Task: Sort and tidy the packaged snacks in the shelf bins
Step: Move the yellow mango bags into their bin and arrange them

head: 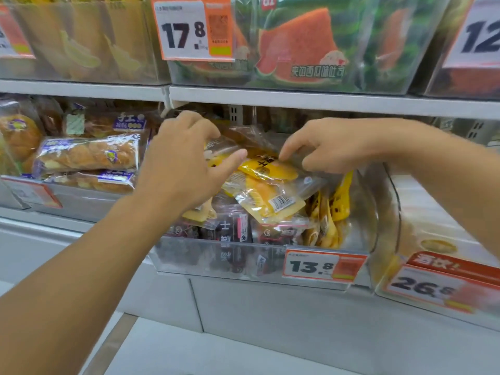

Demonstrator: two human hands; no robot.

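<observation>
A clear plastic shelf bin (384, 212) holds yellow snack packets (267, 196) piled over dark red ones (232, 231). My left hand (184, 163) reaches into the bin's left side, its fingers curled over a clear-wrapped packet (224, 144) at the back and its thumb stretched toward the yellow pile. My right hand (324, 147) comes in from the right and pinches the top yellow packet (267, 169) with fingertips. More yellow packets (338, 201) stand upright at the bin's right end.
A bin of twisted bread loaves (86, 155) sits to the left. Another clear bin with a 26 price tag (438, 288) stands to the right. Above are the shelf board (297, 100) and bins of watermelon toast (297, 44). A 13.8 price tag (322, 266) hangs on the bin front.
</observation>
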